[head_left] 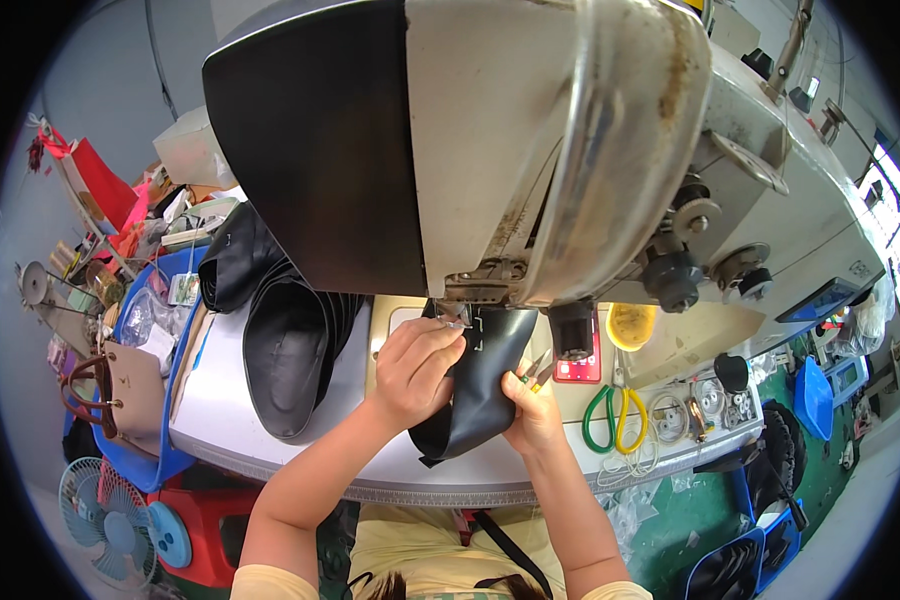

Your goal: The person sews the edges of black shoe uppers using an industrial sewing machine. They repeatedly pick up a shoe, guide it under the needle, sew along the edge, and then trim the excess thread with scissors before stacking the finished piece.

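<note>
Two hands: both bare, both on the same black piece point(490, 372), under the big sewing machine point(490, 110).
Black piece: far end is up beneath the machine head, right by the metal bits point(482, 290). Near end curls round on itself over the table point(220, 390), on the person's side. Couple of small pale marks near the far end.
Left hand point(420, 368): fingers bent and bunched together, tips at the piece's left side, super close to the metal bits. Can't tell if it's pinching the piece or just pressing on it.
Right hand point(535, 412): pinching the piece's right edge, thumb on top, other fingers mostly tucked out of sight. Some tiny metal tool point(538, 368) pokes out next to it, too small to say if it's held.
Left of the work: a stack point(290, 360) of black parts nested together on the table, then a blue bin point(175, 430) with a beige bag point(135, 390) in front.
Right of the work: red phone point(578, 360) lying flat, scissors point(619, 385) with one green and one yellow handle, and a round yellow thing point(630, 328) just beyond them.
Floor, left: blue fan point(115, 530) beside a red stool point(195, 515).
</note>
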`<state>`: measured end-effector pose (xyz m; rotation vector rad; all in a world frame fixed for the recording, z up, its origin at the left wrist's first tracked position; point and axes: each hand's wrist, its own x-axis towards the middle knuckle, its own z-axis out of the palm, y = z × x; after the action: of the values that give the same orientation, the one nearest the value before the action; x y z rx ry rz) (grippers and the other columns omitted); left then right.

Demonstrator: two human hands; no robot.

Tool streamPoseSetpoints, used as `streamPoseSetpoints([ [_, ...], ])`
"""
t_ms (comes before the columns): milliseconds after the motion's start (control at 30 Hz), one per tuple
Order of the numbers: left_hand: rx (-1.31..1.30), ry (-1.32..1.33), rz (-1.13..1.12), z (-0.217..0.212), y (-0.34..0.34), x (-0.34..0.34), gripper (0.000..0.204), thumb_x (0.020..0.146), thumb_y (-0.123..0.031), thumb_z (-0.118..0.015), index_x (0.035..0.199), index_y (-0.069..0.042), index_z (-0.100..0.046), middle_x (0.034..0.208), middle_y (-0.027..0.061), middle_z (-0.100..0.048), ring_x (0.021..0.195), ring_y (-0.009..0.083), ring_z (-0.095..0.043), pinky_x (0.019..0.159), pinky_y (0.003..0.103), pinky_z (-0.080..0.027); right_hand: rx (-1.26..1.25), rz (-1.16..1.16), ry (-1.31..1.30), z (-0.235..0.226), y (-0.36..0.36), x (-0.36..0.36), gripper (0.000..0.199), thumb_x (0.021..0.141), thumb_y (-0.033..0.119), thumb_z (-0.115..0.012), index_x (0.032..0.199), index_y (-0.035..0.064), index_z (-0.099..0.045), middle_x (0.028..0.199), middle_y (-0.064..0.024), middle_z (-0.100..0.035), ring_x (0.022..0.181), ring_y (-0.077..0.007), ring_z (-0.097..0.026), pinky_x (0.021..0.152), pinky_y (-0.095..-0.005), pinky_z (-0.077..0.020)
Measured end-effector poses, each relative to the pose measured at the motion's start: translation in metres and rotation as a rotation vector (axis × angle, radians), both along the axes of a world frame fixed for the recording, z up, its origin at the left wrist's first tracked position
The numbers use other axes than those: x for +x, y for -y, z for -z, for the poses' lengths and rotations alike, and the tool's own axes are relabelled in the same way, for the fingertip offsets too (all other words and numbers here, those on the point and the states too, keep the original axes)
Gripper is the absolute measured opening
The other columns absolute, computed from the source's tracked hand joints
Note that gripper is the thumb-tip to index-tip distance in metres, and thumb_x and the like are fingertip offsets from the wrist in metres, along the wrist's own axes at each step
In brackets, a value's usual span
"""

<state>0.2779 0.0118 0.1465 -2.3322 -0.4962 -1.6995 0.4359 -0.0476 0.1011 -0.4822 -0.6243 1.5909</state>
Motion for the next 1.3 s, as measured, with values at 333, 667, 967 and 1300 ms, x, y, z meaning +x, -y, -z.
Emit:
streamPoseSetpoints([
  [333,-0.004,0.008,-0.007,0.002,0.000,0.001,0.022,0.058,0.013,-0.067,0.077,0.003,-0.060,0.086,0.0141,-0.064,0.074,0.0306,-0.063,0.065,0.038,-0.052,0.041,-0.020,0.022,-0.005,0.001,0.000,0.035,0.083,0.017,-0.069,0.112,0.0007,-0.056,0.099,-0.0056,-0.063,0.087,-0.0126,-0.061,0.078,-0.0277,-0.0506],
  [667,0.012,0.000,-0.017,0.002,0.000,0.001,0.017,0.063,0.009,-0.068,0.077,0.003,-0.060,0.085,0.0137,-0.064,0.076,0.0298,-0.064,0.062,0.036,-0.052,0.014,-0.003,0.014,-0.003,0.001,0.000,0.035,0.084,0.017,-0.069,0.111,0.0007,-0.056,0.098,-0.0058,-0.064,0.087,-0.0127,-0.062,0.077,-0.0278,-0.0511],
  [967,-0.012,0.020,-0.001,0.004,0.000,0.001,0.024,0.058,0.013,-0.066,0.079,0.003,-0.060,0.087,0.0144,-0.064,0.074,0.0309,-0.062,0.065,0.038,-0.052,0.005,0.010,0.010,-0.002,0.001,-0.001,0.031,0.083,0.015,-0.068,0.108,0.0016,-0.056,0.097,-0.0057,-0.063,0.087,-0.0131,-0.062,0.077,-0.0285,-0.0514],
  [1300,0.008,0.012,-0.022,0.003,0.000,0.001,0.019,0.061,0.009,-0.067,0.077,0.003,-0.059,0.085,0.0135,-0.064,0.077,0.0300,-0.064,0.062,0.036,-0.052,-0.014,0.022,-0.009,0.005,-0.001,0.001,0.024,0.082,0.011,-0.069,0.101,0.0044,-0.055,0.095,-0.0048,-0.062,0.085,-0.0132,-0.061,0.076,-0.0297,-0.0521],
])
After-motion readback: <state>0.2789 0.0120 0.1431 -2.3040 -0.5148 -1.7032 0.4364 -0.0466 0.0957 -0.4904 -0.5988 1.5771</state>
